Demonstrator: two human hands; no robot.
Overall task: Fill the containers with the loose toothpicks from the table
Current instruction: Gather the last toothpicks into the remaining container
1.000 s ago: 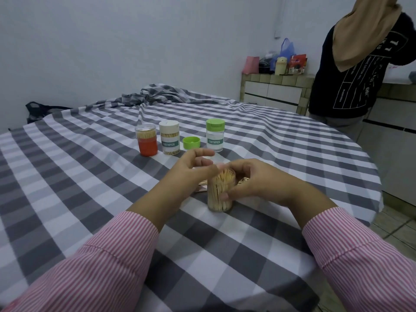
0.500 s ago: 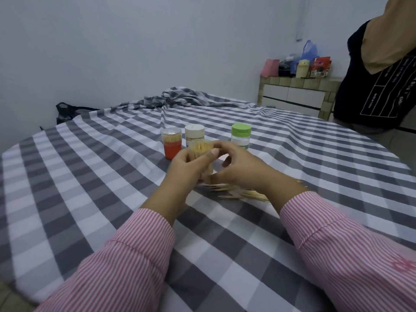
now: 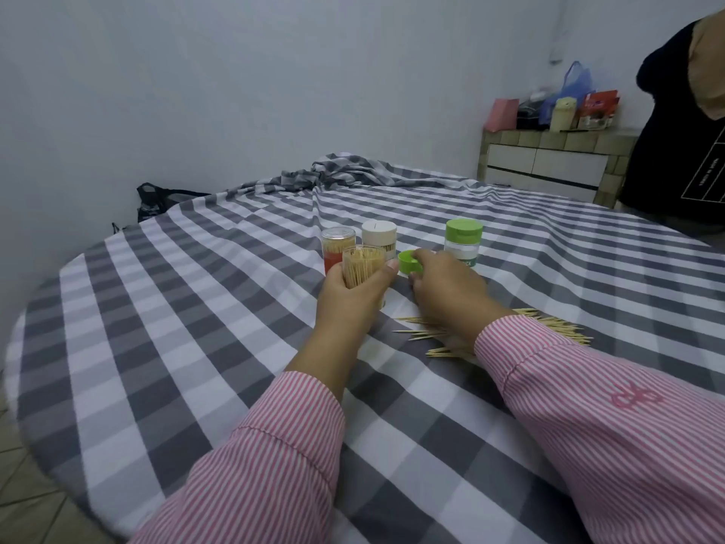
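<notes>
Here, your desk (image 3: 164, 347) wears a grey checked cloth. Your left hand (image 3: 351, 296) grips an open jar (image 3: 363, 267) packed with toothpicks, held upright. Your right hand (image 3: 443, 286) pinches a green cap (image 3: 410, 262) just right of that jar. Behind stand a red jar (image 3: 337, 249), a white jar (image 3: 379, 235) and a green-lidded jar (image 3: 463, 243). Loose toothpicks (image 3: 427, 333) lie on the cloth under your right wrist and sleeve.
</notes>
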